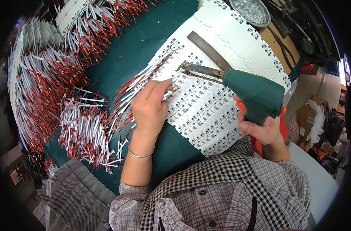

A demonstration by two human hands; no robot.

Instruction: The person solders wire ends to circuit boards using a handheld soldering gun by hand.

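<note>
My right hand [265, 130] is wrapped round the handle of a green soldering gun [252, 90] with an orange trigger. Its long metal tip reaches left, above a large white sheet of LED circuit boards [206, 127]. At the sheet's left edge, my left hand [149, 106] is closed on white-sleeved wires with red ends. Some wire ends [169, 95] stick out past its fingertips over the boards. More of these wires [138, 82] fan out beside that hand, over the sheet's edge. The gun's tip is apart from the left fingers.
Piles of red and white wires [83, 131] and stacked boards with wires [40, 77] fill the left side. Grey stacked strips [77, 192] lie at lower left. A dark flat bar [208, 49] rests on the sheet. A round bowl [250, 11] of clear bits stands at the back.
</note>
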